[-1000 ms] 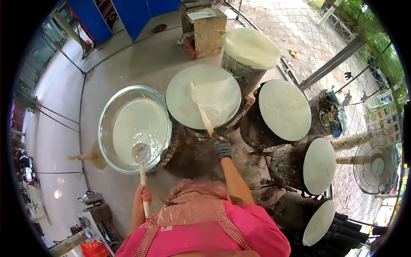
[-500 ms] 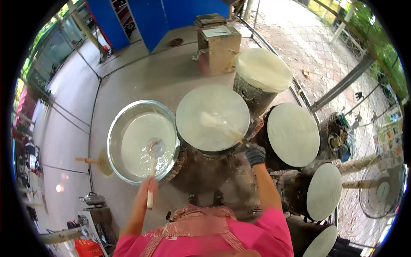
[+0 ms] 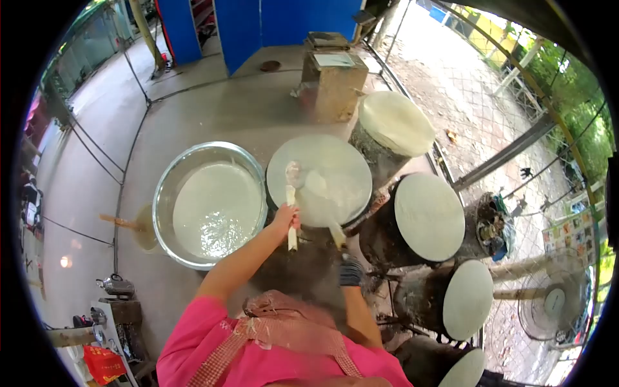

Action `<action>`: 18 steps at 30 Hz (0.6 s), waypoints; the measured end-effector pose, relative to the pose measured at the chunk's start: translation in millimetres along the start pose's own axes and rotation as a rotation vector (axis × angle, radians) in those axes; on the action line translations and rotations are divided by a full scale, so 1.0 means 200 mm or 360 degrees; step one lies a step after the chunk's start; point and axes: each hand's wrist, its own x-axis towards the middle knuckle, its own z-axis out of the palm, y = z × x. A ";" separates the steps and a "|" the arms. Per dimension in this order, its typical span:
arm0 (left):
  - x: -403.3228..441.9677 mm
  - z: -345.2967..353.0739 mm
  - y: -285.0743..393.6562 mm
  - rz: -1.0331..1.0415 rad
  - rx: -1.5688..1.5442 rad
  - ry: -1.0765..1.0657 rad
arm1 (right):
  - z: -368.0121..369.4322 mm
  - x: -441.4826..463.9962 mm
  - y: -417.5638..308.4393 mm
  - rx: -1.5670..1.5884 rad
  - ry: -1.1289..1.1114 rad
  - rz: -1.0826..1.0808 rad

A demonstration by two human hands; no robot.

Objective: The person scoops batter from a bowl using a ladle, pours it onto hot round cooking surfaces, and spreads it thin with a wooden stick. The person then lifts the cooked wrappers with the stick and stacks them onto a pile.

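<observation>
My left hand (image 3: 288,218) is closed around the pale handle of a ladle (image 3: 293,171), whose bowl is over the left part of a round griddle (image 3: 351,161) with a whitish surface. My right hand (image 3: 350,267), in a dark glove, grips the wooden handle of a spreader (image 3: 337,232) at the griddle's near edge. The spreader's pale head is hard to make out through blur and steam. Left of the griddle stands a large metal basin (image 3: 160,213) of white batter (image 3: 216,200).
More round-topped drums curve along my right, among them a pale-topped drum (image 3: 429,216) and a cloth-covered drum (image 3: 394,122). A wooden-handled strainer (image 3: 145,229) lies left of the basin. Behind stands a box-like stand (image 3: 332,90). A wire fence (image 3: 496,116) borders the right.
The ladle in my left hand has moved from the basin, rightward to above the griddle. My right hand has come left and nearer my body with the spreader. The view has shifted slightly.
</observation>
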 end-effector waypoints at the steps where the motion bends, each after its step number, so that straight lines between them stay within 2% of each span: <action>1: -0.05 0.04 -0.02 -0.0067 -0.0155 -0.0146 | 0.01 -0.07 -0.07 -0.0047 0.0010 0.0000; 3: -0.08 -0.02 0.02 -0.0445 -0.0546 -0.0270 | 0.03 -0.11 -0.20 -0.0128 0.0038 -0.0009; 4: -0.21 -0.09 0.11 -0.0743 -0.0867 -0.0445 | 0.00 -0.16 -0.23 -0.0138 0.0080 -0.0038; 5: -0.29 -0.25 0.11 -0.0695 -0.0687 -0.0668 | -0.03 -0.21 -0.26 -0.0149 0.0122 -0.0067; 6: -0.53 -0.28 0.13 -0.0346 -0.0509 -0.0430 | -0.15 -0.26 -0.29 -0.0135 0.0212 -0.0125; 7: -0.65 -0.37 0.11 -0.0193 -0.0114 -0.0303 | -0.20 -0.28 -0.31 -0.0109 0.0314 -0.0176; 8: -0.67 -0.45 0.10 -0.0308 -0.0252 -0.0343 | -0.03 -0.35 -0.23 -0.0622 0.0435 -0.0368; 9: -0.71 -0.51 0.06 -0.0440 -0.0407 -0.0371 | -0.01 -0.38 -0.26 -0.1143 0.0631 -0.0525; 11: -0.70 -0.53 0.10 -0.0793 -0.0581 -0.0400 | -0.15 -0.39 -0.34 -0.0359 0.0400 -0.0434; 12: -0.68 -0.52 0.13 -0.0958 -0.0650 -0.0429 | -0.18 -0.40 -0.36 -0.0097 0.0498 -0.0396; 13: -0.68 -0.54 0.12 -0.1099 -0.0832 -0.0571 | -0.01 -0.46 -0.27 -0.0503 0.0643 -0.0461; 14: -0.69 -0.57 0.10 -0.1282 -0.0996 -0.0716 | 0.03 -0.49 -0.20 -0.0547 0.0597 -0.0407; 15: -0.66 -0.57 0.07 -0.1511 -0.1125 -0.0873 | 0.00 -0.50 -0.18 -0.0360 0.0477 -0.0281; 17: -0.72 -0.49 0.05 -0.1698 -0.1182 -0.1034 | -0.13 -0.53 -0.13 0.0160 0.0383 0.0008; 18: -0.78 -0.45 0.03 -0.1660 -0.1123 -0.0908 | -0.21 -0.52 -0.12 0.0337 0.0399 0.0067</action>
